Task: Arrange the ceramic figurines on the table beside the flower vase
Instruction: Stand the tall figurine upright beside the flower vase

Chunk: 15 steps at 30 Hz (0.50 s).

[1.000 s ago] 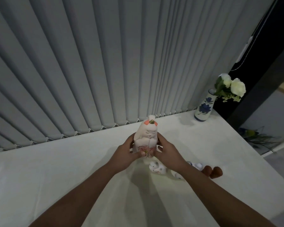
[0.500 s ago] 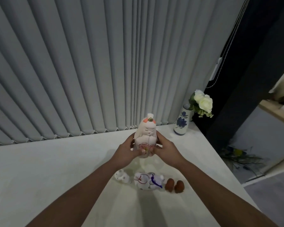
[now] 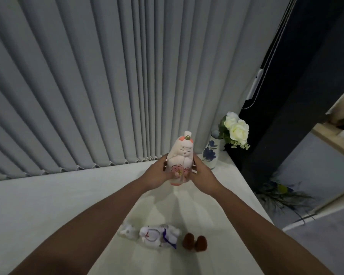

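Note:
I hold a tall white ceramic doll figurine (image 3: pixel 180 155) with a pink flower on its front, upright, just left of the blue-flowered vase (image 3: pixel 211 153) with white roses. My left hand (image 3: pixel 157 172) grips its left side and my right hand (image 3: pixel 202 173) its right side. Its base sits at or just above the white table (image 3: pixel 48 205); I cannot tell which. Nearer to me lie a small white figurine (image 3: pixel 127 231), a white figurine with red and blue lines (image 3: pixel 159 235), and two small brown figurines (image 3: pixel 195 242).
Grey vertical blinds (image 3: pixel 107 86) run along the table's far edge. The table's right edge drops to the floor, where a dark plant (image 3: pixel 280 197) lies. A dark wall panel (image 3: pixel 286 96) stands behind the vase.
Both hands have carried the doll figurine away from me and to the right, up next to the vase. The small figurines now lie well behind the hands.

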### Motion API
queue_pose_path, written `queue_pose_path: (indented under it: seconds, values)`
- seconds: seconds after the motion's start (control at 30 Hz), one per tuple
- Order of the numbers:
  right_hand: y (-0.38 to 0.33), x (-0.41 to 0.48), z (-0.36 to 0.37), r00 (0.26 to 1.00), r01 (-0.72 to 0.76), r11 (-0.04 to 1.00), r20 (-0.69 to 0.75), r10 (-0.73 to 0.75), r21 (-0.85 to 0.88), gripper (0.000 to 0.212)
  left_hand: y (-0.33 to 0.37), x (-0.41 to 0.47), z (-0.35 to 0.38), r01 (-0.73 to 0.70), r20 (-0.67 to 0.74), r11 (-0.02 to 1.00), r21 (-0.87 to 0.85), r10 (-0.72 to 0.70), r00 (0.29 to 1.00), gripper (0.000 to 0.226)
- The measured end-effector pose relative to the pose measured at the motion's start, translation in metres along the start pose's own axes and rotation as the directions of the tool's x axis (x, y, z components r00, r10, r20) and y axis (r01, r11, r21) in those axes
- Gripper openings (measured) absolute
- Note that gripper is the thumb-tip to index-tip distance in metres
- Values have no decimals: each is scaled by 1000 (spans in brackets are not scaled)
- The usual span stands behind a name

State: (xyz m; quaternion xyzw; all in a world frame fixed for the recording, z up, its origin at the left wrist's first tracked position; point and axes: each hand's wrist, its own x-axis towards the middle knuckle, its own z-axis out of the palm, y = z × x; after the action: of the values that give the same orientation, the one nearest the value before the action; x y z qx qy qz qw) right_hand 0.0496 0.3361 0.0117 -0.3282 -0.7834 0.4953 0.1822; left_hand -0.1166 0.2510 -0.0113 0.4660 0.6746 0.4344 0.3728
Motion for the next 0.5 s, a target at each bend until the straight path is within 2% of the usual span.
queue_pose_path:
  seconds: [0.1, 0.3, 0.4, 0.5]
  values:
    - [12, 5, -7, 1000, -16, 998, 3, 16, 55, 58, -2, 19, 9, 16, 44, 1000, 0, -16, 999, 71]
    - [21, 61, -40, 996, -35, 995, -80, 42, 90, 58, 21, 90, 6, 5, 103, 1000, 2, -5, 995, 74]
    - [42, 76, -35, 989, -121, 990, -77, 126, 68, 57, 1, 108, 11, 60, 125, 998, 7, -61, 990, 75]
    - [65, 91, -36, 980, -180, 975, -64, 190, 128, 60, -17, 128, 20, 96, 155, 995, 9, -96, 983, 82]
